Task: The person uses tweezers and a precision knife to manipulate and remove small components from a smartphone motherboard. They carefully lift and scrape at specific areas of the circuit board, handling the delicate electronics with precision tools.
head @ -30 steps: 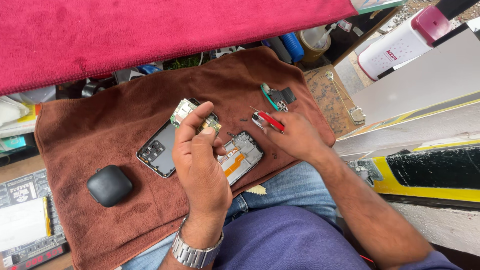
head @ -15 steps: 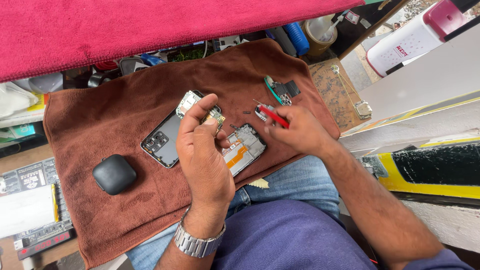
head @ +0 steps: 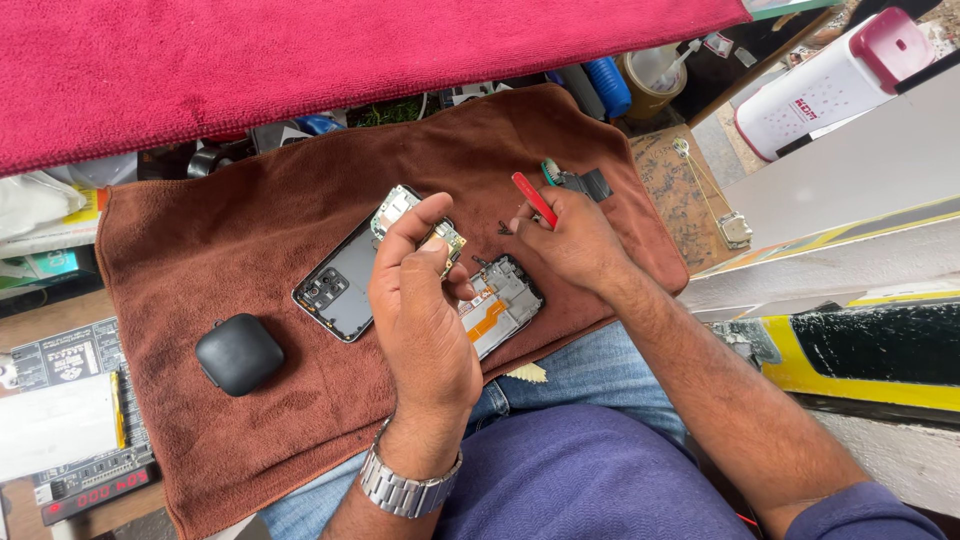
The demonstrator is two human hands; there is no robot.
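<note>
My left hand (head: 425, 310) pinches a small green circuit board (head: 446, 238) between thumb and fingers, just above a brown towel (head: 250, 250) spread over my lap. My right hand (head: 570, 240) grips a red-handled tool (head: 534, 199), its tip near tiny dark screws (head: 505, 229) on the towel. An opened phone frame with orange flex cable (head: 500, 300) lies between my hands. A dark phone back cover with camera holes (head: 338, 285) lies to the left of my left hand.
A black rounded case (head: 238, 353) rests on the towel's left part. A small part with a green ring and black strip (head: 575, 180) lies at the towel's far edge. A red cloth (head: 350, 60) hangs above. A white and pink container (head: 830, 90) stands far right.
My right hand has lifted the red tool slightly toward the towel's far edge. The left hand keeps the circuit board raised, nearly still.
</note>
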